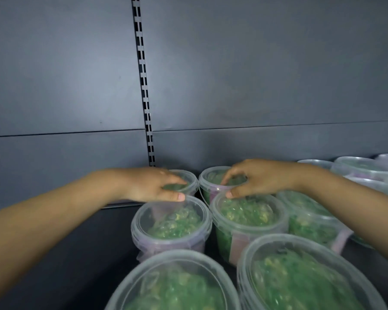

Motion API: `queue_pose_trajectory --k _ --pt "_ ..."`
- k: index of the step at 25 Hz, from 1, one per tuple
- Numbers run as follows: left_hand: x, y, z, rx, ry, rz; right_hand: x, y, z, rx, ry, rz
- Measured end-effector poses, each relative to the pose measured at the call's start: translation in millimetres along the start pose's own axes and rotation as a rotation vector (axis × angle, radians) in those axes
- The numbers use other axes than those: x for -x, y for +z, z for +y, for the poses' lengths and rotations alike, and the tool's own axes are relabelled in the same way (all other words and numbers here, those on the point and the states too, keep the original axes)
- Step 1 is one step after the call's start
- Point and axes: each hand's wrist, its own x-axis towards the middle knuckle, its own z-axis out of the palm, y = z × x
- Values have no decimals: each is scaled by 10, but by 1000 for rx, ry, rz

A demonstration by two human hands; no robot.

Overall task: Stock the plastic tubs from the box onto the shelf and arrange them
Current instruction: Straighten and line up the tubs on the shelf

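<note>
Two bare forearms enter the frame, one from the lower left edge, one from the right edge. No sleeve shows on either arm up to the frame edges. The left hand (151, 185) and the right hand (259, 180) are both bare, with short, plain nails visible on the thumbs near the centre of the frame.

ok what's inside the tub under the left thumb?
Through the clear lid of that tub, under the left hand, there is a green, leafy-looking filling with yellowish bits. Glare and blur hide detail; a pinkish label covers the lower wall, so the bottom cannot be seen.
</note>
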Motion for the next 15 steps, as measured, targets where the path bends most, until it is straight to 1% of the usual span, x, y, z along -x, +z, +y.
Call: queue_pose_trajectory --k 3,5,8,11,13,15 --pt "-3 -153 245 -188 -14 70 113 -106 -88 242 40 73" --pt "-18 -221 459 -235 2 165 287 -201 -67 328 53 135" --pt "-33 -322 867 -244 65 332 687 -366 114 285 70 245" --pt "-68 -353 1323 -213 131 453 1103 -487 401 251 82 300" --pt "-105 -327 1646 -155 161 488 1371 -548 636 222 75 317" --pt "-146 -277 1948 -95 161 476 1593 -552 898 182 85 323"
